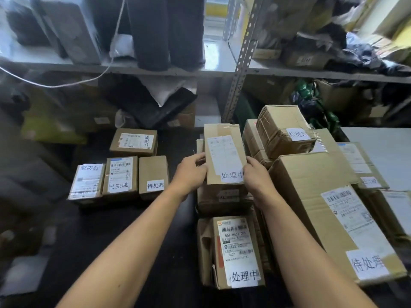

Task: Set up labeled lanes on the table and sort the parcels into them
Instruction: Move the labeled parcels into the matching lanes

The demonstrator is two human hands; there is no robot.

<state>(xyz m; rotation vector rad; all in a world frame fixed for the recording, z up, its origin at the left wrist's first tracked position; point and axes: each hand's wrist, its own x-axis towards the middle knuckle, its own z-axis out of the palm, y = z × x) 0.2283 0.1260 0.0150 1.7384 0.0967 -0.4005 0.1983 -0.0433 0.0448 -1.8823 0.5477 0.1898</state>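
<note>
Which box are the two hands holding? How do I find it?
Find the metal shelf post in the middle and look straight down. The box is above a pile of parcels there, with a white label. It alone is gripped by the left hand and the right hand.

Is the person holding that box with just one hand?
No, the left hand and the right hand both grip the sides of the box.

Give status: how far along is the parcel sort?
Done: four small boxes laid out at left, tags mixing 已完成 and 待处理; no lane labels visible on the table. In hand: left hand and right hand grip a box tagged 处理中. Left: the right-side pile, including the large 待处理 box.
</note>
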